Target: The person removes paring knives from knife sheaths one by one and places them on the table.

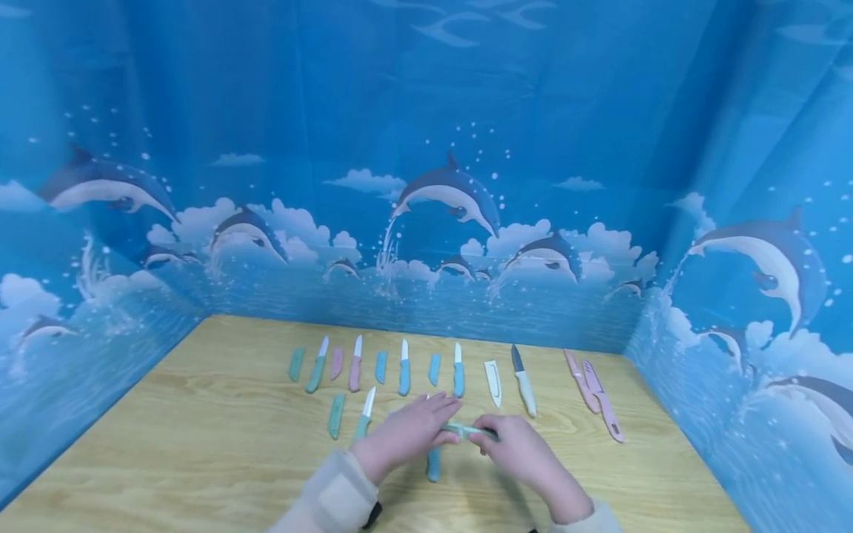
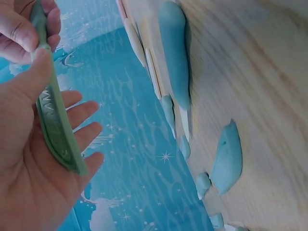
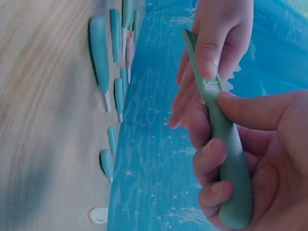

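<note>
Both hands hold a light green paring knife above the table, its blade end inside a slotted green sheath (image 2: 57, 130). My right hand (image 1: 523, 448) grips the green handle (image 3: 231, 159), with the thumb near the sheath's mouth. On the sheath side, my left hand (image 1: 409, 429) holds the sheath between thumb and palm, its other fingers stretched out in the left wrist view. A short pale stretch shows where handle and sheath meet in the right wrist view. Below the hands lies a blue-handled knife (image 1: 434, 465), its upper part hidden by the left hand in the head view.
Bare knives with blue, green (image 1: 316, 374) and pink (image 1: 355, 373) handles lie beside their sheaths across the table (image 1: 200, 429). Right of them are a white sheath (image 1: 492, 383), a white-handled knife (image 1: 527, 392) and two pink pieces (image 1: 608, 414). A dolphin-print curtain (image 1: 426, 296) encloses the table.
</note>
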`<state>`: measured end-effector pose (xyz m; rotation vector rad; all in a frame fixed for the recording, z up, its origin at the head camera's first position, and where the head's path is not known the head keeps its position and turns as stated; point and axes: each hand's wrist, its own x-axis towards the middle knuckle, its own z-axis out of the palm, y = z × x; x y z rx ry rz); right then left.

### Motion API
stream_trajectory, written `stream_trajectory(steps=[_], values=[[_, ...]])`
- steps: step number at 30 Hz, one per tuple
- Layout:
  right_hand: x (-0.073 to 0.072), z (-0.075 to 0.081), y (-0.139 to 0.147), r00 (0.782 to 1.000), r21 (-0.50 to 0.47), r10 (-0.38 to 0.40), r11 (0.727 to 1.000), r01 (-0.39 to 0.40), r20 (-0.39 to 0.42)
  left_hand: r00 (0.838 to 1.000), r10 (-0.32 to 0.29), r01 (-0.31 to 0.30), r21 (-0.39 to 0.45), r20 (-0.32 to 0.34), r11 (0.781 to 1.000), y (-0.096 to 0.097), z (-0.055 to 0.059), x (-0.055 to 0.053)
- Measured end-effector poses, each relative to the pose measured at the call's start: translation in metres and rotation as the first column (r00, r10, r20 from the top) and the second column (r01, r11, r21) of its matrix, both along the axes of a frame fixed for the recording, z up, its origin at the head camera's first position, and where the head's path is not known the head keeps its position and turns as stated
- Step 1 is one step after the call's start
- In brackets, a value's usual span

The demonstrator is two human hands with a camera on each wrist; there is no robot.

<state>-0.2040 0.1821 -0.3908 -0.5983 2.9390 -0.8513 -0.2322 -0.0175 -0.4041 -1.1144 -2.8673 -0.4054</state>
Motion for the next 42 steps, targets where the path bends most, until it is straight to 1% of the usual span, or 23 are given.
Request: stream_trajectory(steps=[2,5,7,12,16,21,25,28,29,31,36,39,42], values=[[0.002,0.002,-0.001,1.0,0.006,0.005,1.0,-0.005,-0.011,1.0,0.004,-0.004,0.025,0.018,1.0,0.0,-0.002,0.002],[0.004,0.004,-0.001,0.999,0.025,0.007,1.0,-0.006,-0.042,0.997,0.024,-0.028,0.053,0.071,0.998,0.0,-0.002,0.006],[0.006,0.005,-0.002,0.998,0.039,0.008,0.999,-0.006,-0.063,0.995,0.031,-0.037,0.064,0.092,0.997,0.0,-0.002,0.008],[0.009,0.008,-0.003,0.996,0.047,0.012,0.999,-0.007,-0.09,0.998,0.013,-0.02,0.107,0.067,0.994,-0.001,0.002,0.011],[0.012,0.01,-0.004,0.995,0.033,0.022,0.999,-0.019,-0.094,0.994,0.003,-0.019,0.148,0.105,0.989,-0.004,0.005,0.013],[0.012,0.008,-0.004,0.994,0.039,0.048,0.998,-0.044,-0.099,0.983,-0.032,-0.004,0.19,0.183,0.982,-0.007,0.005,0.015],[0.01,0.007,-0.002,0.993,0.032,0.062,0.998,-0.059,-0.1,0.964,-0.046,-0.025,0.257,0.264,0.966,-0.008,0.005,0.015],[0.009,0.008,-0.001,0.993,0.023,0.067,0.998,-0.065,-0.097,0.954,-0.047,-0.041,0.283,0.295,0.958,-0.008,0.005,0.015],[0.009,0.009,0.0,0.993,0.019,0.069,0.998,-0.067,-0.094,0.953,-0.047,-0.042,0.286,0.298,0.957,-0.007,0.006,0.015],[0.01,0.01,0.001,0.994,0.017,0.071,0.997,-0.069,-0.089,0.957,-0.042,-0.041,0.278,0.288,0.96,-0.006,0.005,0.015],[0.01,0.011,0.003,0.995,0.016,0.063,0.998,-0.061,-0.081,0.971,-0.038,-0.026,0.261,0.236,0.965,-0.004,0.004,0.015],[0.008,0.011,0.004,0.995,0.022,0.066,0.998,-0.065,-0.079,0.973,-0.028,-0.034,0.256,0.231,0.966,-0.003,0.004,0.015],[0.006,0.01,0.005,0.996,0.006,0.078,0.997,-0.078,-0.048,0.971,-0.015,-0.047,0.251,0.24,0.967,-0.003,0.003,0.015]])
